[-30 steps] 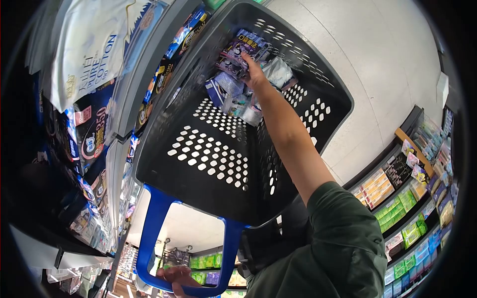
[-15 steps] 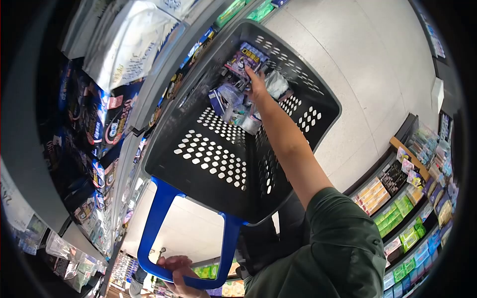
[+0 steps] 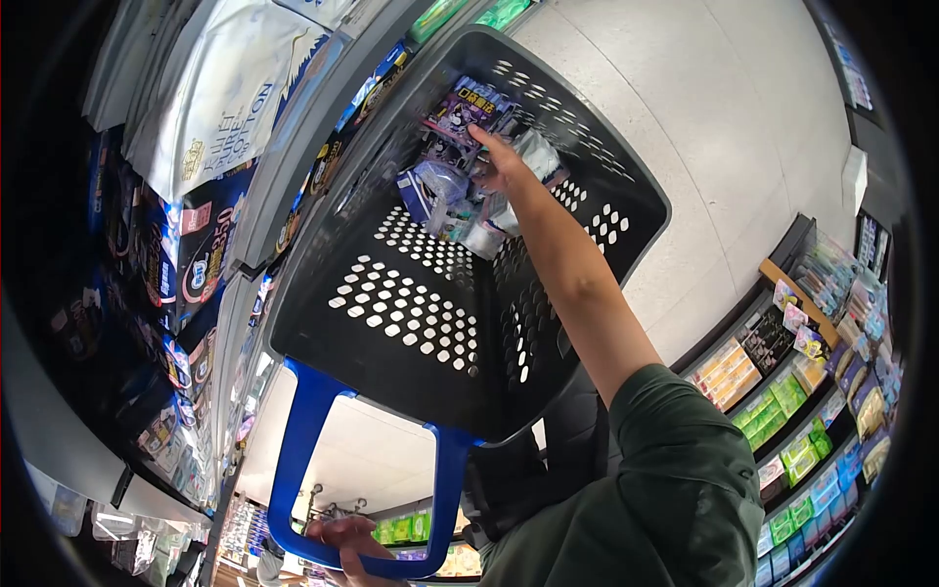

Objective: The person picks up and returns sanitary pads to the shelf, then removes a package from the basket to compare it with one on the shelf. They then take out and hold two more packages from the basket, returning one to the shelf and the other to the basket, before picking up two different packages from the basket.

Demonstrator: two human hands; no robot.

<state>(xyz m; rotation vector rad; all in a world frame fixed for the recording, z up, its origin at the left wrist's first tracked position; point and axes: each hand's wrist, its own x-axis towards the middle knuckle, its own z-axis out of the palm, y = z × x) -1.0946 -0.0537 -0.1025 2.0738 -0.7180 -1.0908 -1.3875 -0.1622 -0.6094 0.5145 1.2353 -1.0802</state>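
A black shopping basket (image 3: 391,338) with round holes fills the middle of the view, its blue handle (image 3: 305,421) towards the bottom left. My left hand (image 3: 350,548) is closed round the end bar of this handle. Inside the basket, my right hand (image 3: 499,166) grips a purple printed package (image 3: 471,106) at the far end, its thumb on the front and its other fingers mostly hidden. Around it lie a purple-and-clear wrapped pack (image 3: 437,191), a white plastic-wrapped item (image 3: 536,155) and other small packs.
Shelves on the left hold white cotton packs (image 3: 230,108) and dark blue packages (image 3: 201,259). To the right, a curved shelf carries green packs (image 3: 773,411) and orange-white boxes (image 3: 726,374). Pale floor (image 3: 675,108) stretches beyond the basket.
The basket and my right hand sit slightly further left and higher in view. My right hand stays at the purple package, and my left hand keeps hold of the handle.
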